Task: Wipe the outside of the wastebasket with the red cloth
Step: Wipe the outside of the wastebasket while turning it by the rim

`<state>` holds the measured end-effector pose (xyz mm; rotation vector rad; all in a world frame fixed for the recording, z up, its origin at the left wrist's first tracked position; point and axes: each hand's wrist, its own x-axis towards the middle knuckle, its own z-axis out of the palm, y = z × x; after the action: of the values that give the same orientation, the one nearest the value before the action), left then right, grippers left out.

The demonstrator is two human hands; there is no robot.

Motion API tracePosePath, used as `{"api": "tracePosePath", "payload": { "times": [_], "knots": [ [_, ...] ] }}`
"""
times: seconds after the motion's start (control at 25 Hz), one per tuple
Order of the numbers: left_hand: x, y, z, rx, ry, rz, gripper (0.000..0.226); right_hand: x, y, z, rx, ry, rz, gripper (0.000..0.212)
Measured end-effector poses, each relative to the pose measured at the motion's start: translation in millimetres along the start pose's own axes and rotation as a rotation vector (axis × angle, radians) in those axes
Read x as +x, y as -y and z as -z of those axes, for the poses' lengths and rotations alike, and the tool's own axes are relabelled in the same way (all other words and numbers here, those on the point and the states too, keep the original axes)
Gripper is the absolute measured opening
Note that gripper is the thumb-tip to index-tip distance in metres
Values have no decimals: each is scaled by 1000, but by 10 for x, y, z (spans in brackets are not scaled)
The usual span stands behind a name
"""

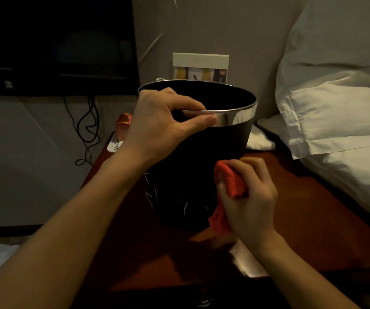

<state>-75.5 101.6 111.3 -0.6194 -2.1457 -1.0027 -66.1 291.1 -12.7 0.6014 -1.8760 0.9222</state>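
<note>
Two hands busy on one job, mid-wipe. Left hand [161,121] clamped on the near left part of the rim, fingers curled inside, thumb flat along the shiny metal band [235,115], steadying the wastebasket [193,166]. Stood upright on the dark red-brown table [302,219], near the table's middle, black wall facing the camera, pale scratch-like marks low on the near side. Right hand [246,197] closed round the bunched red cloth [230,181], pressing it against the lower right part of the outer wall, a tail of cloth hanging down toward the base.

Step in hand, by judgement: wiping the outside, low on the right flank. Hard to tell how much of the wall was already done; the dim light hid any difference between clean and dirty patches.

Next move, probably: sweeping the cloth along the wall, and turning the basket by the rim to bring the far and left sides within reach. Called for a firm hold at the rim to stop tipping or sliding on the table.

Beyond, at far centre, leaned a small framed card [200,68]; to the right lay white pillows [335,108] on the bed; at far left hung a dark screen [54,45] with black cables [88,126] below.
</note>
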Motion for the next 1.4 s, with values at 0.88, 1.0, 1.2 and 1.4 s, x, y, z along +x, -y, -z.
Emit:
{"api": "tracePosePath", "payload": {
  "times": [0.88,1.0,1.2,1.4],
  "knots": [
    [81,208,233,-182,124,40,20,138,69,-38,-26,-110,-9,25],
    [89,225,252,-201,114,45,21,-63,28,-128,-8,-14,24,26],
    [100,231,277,-285,136,61,19,-316,-83,-202,51,115,15,23],
    [121,257,274,-299,128,83,12,80,2,-57,-3,-65,26,27]
  ]
}}
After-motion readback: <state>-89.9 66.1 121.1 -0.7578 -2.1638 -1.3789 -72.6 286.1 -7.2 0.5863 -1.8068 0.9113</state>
